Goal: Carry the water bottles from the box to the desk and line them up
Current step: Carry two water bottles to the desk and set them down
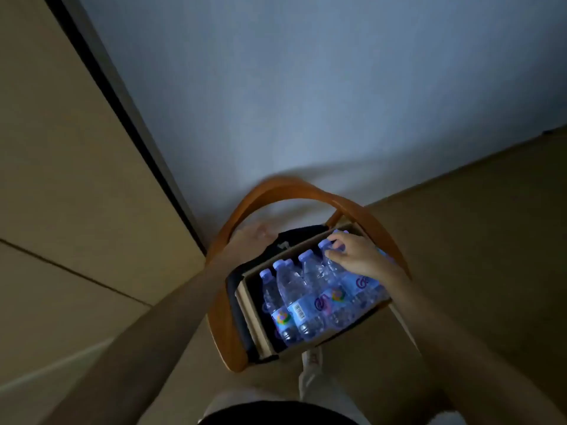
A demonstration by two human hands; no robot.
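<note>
Right grip (352, 256) pinches a bottle (329, 262) neck in the box (254, 317); left grip (248, 237) blurred, state unclear

There was a single view, from a wide-angle camera worn on the person's head. It looked forward and steeply down, so both forearms ran in from the lower corners toward the centre of the frame. It sat close above a chair (294, 191) holding a box (254, 317) of bottles, which filled the lower middle. A pale wall (306, 87) took the upper half, and floor showed at the left and right edges, bent by the lens.
</note>
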